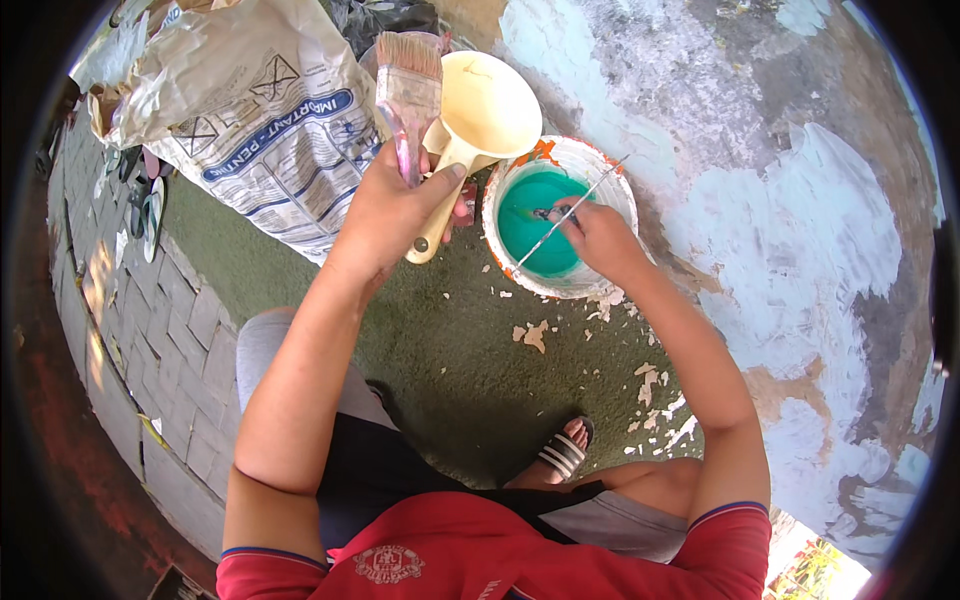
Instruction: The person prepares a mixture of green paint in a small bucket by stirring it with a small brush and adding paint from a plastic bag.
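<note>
My left hand (390,205) is closed around the handles of a wide paintbrush (412,85) and a cream plastic dipper (490,105). The brush's bristles point up and away from me, and the dipper's bowl sits just right of them, beside the bucket. Fingers bent, my right hand (602,240) reaches over a white paint bucket (490,215) with orange smears on its rim. It grips a slim dark tool (543,213) over the green paint (530,245); most of this tool is hidden, and its kind is unclear. A thin wire bail (560,222) crosses the bucket's mouth next to these fingers.
A large printed paper sack (270,120) stands at the far left, near a pair of slippers (153,215) on grey paving (180,340). To the right rises a wall (790,220) with patchy light-blue paint. Paint flakes (532,335) litter the green ground.
</note>
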Available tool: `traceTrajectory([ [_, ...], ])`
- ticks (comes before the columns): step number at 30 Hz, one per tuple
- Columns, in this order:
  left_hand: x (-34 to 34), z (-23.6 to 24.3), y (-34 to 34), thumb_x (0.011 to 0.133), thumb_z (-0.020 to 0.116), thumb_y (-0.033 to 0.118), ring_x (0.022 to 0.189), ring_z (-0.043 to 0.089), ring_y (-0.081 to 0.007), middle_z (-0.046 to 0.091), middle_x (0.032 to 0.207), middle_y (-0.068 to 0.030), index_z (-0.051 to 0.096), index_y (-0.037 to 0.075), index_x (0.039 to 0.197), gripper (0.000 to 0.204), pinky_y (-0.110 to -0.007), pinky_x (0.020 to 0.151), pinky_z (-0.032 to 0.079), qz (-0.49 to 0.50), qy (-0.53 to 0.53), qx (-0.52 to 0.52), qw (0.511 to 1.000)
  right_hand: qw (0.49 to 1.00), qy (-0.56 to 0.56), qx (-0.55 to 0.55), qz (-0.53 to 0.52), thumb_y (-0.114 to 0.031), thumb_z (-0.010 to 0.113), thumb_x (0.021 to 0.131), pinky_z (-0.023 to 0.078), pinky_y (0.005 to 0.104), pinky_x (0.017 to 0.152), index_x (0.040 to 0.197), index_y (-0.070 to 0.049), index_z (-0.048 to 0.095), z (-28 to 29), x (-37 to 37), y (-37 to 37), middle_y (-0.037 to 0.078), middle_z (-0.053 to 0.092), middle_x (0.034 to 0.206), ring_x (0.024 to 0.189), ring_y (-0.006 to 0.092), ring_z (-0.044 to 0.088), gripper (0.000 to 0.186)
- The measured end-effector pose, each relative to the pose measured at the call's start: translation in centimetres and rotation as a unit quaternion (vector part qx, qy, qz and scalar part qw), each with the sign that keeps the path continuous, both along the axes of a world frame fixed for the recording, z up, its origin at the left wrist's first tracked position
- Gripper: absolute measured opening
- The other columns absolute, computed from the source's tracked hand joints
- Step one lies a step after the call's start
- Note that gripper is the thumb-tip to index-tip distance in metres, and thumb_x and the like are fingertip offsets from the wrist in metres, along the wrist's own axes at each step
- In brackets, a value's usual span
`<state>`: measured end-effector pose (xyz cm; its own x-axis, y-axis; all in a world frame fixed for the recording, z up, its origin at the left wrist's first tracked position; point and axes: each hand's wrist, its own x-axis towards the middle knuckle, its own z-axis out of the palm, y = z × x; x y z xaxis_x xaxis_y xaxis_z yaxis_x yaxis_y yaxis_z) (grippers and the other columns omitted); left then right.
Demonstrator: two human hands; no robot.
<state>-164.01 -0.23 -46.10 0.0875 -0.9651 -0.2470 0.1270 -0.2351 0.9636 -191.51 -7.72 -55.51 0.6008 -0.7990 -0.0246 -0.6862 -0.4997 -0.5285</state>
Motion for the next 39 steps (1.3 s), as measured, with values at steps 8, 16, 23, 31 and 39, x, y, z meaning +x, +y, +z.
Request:
traceTrajectory([
  [8,0.6,0.0,0.2,0.094,0.066,0.017,0.058,0.061,-0.0147,0.064,0.076,-0.0084,0.051,-0.001,0.112,0.03,-0.027,0.051,0.05,-0.002,0.009,0.006,1.0,0.988,0.138,0.06,-0.036,-0.031,0.06,0.096,0.051,0.0492,0.072,0.097,0.0,0.064,1.8,-1.5,0.7,0.02,0.068,0.08,0.078,0.0405,0.066,0.031],
  [16,0.4,0.0,0.2,0.094,0.066,0.017,0.06,0.062,-0.0145,0.065,0.077,-0.0083,0.05,-0.001,0.113,0.031,-0.027,0.051,0.05,-0.005,0.006,0.004,1.0,0.989,0.122,-0.06,-0.057,-0.03,0.059,0.097,0.052,0.0487,0.07,0.099,-0.002,0.064,0.8,-1.9,-1.5,0.02,0.069,0.081,0.079,0.0396,0.067,0.029],
  [23,0.3,-0.1,0.2,0.094,0.066,0.016,0.06,0.062,-0.0147,0.065,0.077,-0.0086,0.049,0.001,0.115,0.031,-0.027,0.051,0.05,-0.002,0.005,0.006,1.0,0.999,0.05,-0.002,0.02,-0.024,0.061,0.095,0.05,0.0461,0.069,0.11,-0.003,0.064,0.3,0.2,0.2,0.02,0.065,0.08,0.076,0.0375,0.065,0.026],
  [31,0.5,-0.1,0.2,0.095,0.063,0.011,0.065,0.065,-0.014,0.064,0.081,-0.0072,0.052,-0.004,0.117,0.029,-0.027,0.05,0.052,-0.003,0.003,0.022,1.0,0.997,0.063,0.038,0.027,-0.027,0.059,0.096,0.05,0.0499,0.073,0.103,-0.001,0.063,1.4,0.4,1.1,0.02,0.067,0.089,0.083,0.0398,0.064,0.027],
  [39,0.6,-0.4,0.0,0.094,0.063,0.01,0.066,0.065,-0.0131,0.063,0.085,-0.0067,0.052,-0.004,0.117,0.029,-0.026,0.05,0.052,-0.007,0.005,0.021,1.0,0.997,0.066,-0.022,-0.036,-0.029,0.059,0.096,0.051,0.0493,0.071,0.102,-0.002,0.063,-0.5,-1.1,-2.2,0.019,0.067,0.084,0.079,0.0388,0.066,0.028],
])
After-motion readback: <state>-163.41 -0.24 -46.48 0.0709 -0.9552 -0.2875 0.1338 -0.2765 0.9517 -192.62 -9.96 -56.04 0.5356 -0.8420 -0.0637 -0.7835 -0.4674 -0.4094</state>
